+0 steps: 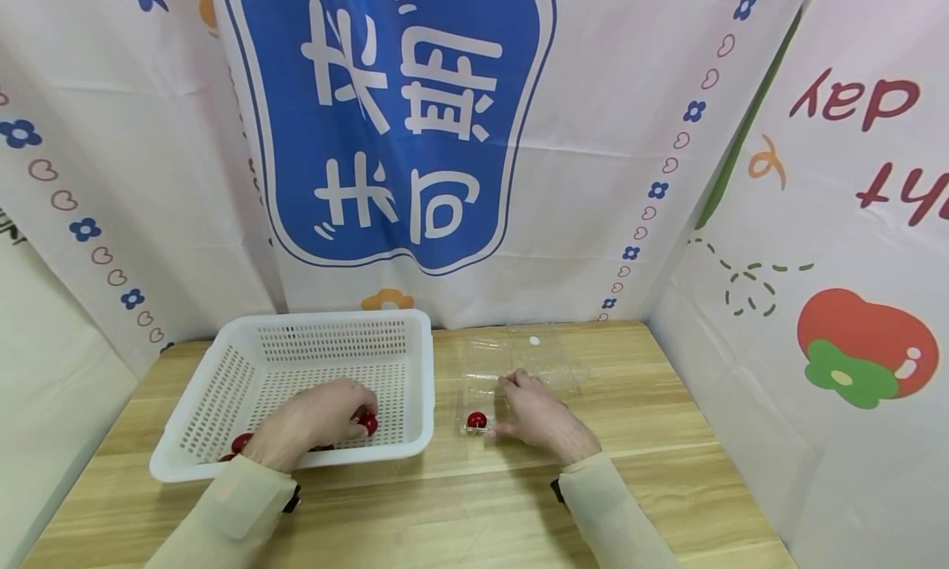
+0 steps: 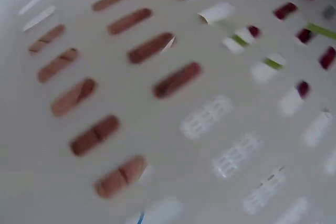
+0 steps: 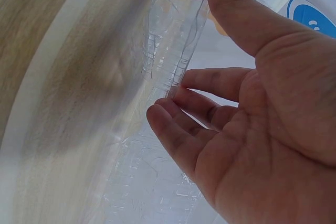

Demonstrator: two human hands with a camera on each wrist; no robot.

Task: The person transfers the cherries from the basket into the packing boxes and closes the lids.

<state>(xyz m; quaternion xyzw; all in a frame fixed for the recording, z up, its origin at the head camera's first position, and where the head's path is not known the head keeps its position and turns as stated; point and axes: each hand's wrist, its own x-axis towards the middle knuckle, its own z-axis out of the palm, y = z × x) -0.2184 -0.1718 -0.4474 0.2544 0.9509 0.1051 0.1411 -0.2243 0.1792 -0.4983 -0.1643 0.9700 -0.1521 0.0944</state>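
Pinching a red fruit (image 1: 369, 424) inside the basket (image 1: 427, 380), left hand (image 1: 319, 412); basket wall blocks the left wrist view, so exact fingertip contact is hard to judge. Right hand (image 1: 539, 412) looks relaxed, fingers against the side of the clear plastic box (image 1: 482, 388), just right of the basket, with another red fruit (image 1: 477, 421) in it. I'd use a light pinch, lift clear of the basket's rim before any sideways move, and brace the flimsy box without squeezing its wall.
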